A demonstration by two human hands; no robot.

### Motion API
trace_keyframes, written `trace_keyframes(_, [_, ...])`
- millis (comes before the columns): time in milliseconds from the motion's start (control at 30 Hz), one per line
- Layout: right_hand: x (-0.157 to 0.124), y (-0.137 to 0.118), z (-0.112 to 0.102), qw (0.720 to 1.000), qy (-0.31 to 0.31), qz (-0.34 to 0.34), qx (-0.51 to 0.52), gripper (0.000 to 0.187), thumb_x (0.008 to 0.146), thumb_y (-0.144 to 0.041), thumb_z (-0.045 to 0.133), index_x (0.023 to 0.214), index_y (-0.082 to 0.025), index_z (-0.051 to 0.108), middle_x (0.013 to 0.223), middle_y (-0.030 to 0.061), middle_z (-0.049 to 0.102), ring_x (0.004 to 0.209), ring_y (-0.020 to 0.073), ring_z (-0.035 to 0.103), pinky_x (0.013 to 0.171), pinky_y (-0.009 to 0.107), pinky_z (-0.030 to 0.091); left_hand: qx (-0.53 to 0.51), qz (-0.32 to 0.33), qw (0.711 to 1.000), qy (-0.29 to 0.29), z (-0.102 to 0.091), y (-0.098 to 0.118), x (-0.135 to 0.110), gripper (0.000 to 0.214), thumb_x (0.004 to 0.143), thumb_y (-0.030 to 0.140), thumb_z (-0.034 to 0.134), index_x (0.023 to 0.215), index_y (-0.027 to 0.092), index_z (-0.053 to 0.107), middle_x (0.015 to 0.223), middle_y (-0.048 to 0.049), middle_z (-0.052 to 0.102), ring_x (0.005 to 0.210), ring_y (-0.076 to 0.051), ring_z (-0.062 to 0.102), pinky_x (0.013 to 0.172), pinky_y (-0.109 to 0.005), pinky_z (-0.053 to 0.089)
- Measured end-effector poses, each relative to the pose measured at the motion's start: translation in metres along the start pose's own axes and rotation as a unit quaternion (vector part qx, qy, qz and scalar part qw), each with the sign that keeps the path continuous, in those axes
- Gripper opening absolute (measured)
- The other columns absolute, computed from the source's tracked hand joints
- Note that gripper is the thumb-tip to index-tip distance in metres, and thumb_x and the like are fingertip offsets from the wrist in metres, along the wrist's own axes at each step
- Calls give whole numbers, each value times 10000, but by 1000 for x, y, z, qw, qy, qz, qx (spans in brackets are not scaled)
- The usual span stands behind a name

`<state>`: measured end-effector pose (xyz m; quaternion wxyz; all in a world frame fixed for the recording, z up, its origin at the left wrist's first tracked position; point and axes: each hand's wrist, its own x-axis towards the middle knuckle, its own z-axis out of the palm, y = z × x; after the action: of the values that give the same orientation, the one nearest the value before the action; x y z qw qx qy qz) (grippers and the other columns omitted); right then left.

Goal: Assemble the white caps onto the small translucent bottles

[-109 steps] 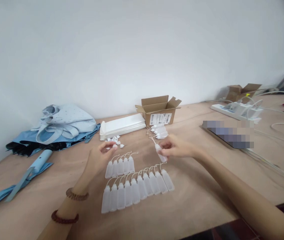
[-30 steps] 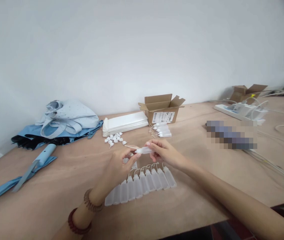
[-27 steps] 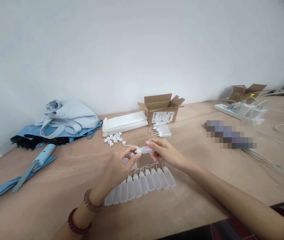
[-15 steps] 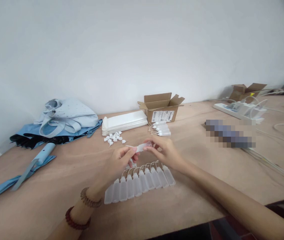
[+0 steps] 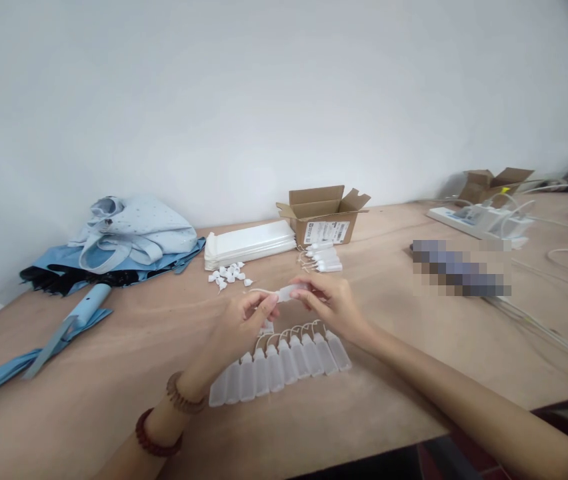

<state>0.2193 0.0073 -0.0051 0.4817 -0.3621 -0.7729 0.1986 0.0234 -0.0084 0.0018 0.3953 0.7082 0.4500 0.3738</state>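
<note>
A small translucent plastic bottle [image 5: 291, 291] lies sideways between my two hands above the table. My left hand [image 5: 249, 317] pinches its neck end, where a thin pale cord sticks out to the left. The fingers of my right hand [image 5: 331, 303] are closed around the other end. Just below my hands is a row of similar bottles [image 5: 274, 370], lying flat side by side with cords curling from most of their tops. My left wrist partly hides the left end of that row. Small white caps [image 5: 227, 275] lie in a loose pile beyond my left hand.
Several more corded bottles [image 5: 325, 257] lie before an open cardboard box [image 5: 331, 223]. Left of it is a stack of white packets [image 5: 251, 243]. A blue umbrella [image 5: 89, 303] and a pale cloth bag [image 5: 137, 233] fill the left. A power strip [image 5: 479, 223] with cables stands right.
My left hand has shifted slightly, with its fingers now nearer the very neck of the bottle. The bottle is a little more level. My right hand has barely moved.
</note>
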Motion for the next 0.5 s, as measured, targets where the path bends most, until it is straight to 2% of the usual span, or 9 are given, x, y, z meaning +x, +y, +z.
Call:
trace_keyframes(100, [0, -2, 1, 1000, -17, 4, -2, 235, 885, -356, 546, 904, -150, 659, 576, -11, 536, 533, 108, 468, 530, 217, 365, -47, -31, 998, -24, -1, 3, 1, 345, 892, 433, 463, 733, 154, 589, 661, -4, 586, 574, -112, 527, 561, -231, 429])
trace_keyframes(200, [0, -3, 2, 999, -37, 36, 10, 265, 900, -359, 513, 813, -154, 656, 525, -27, 476, 506, 98, 423, 503, 217, 322, -44, -31, 998, -22, 0, 3, 0, 304, 879, 412, 490, 733, 157, 568, 645, 8, 565, 565, -109, 526, 553, -228, 425])
trace_keyframes(300, [1, -4, 5, 990, -51, 121, 58, 329, 888, -421, 502, 743, -159, 639, 484, -41, 421, 455, 89, 389, 454, 215, 290, 18, 13, 1000, 5, 1, 1, -2, 191, 873, 344, 514, 812, 174, 577, 675, 12, 588, 617, -124, 554, 608, -238, 444])
trace_keyframes(400, [2, -3, 8, 966, -63, 216, 129, 403, 847, -511, 513, 637, -171, 563, 443, -55, 371, 377, 82, 369, 384, 215, 270, 105, 65, 992, 29, 0, -1, -3, 113, 866, 276, 521, 847, 191, 593, 705, 9, 621, 670, -141, 572, 661, -251, 445])
trace_keyframes(500, [3, -3, 10, 944, -72, 262, 185, 413, 814, -534, 536, 606, -178, 520, 449, -60, 380, 344, 76, 363, 346, 212, 287, 112, 74, 990, 34, -2, -3, 0, 120, 853, 286, 537, 861, 195, 614, 767, -5, 649, 734, -159, 597, 700, -263, 454])
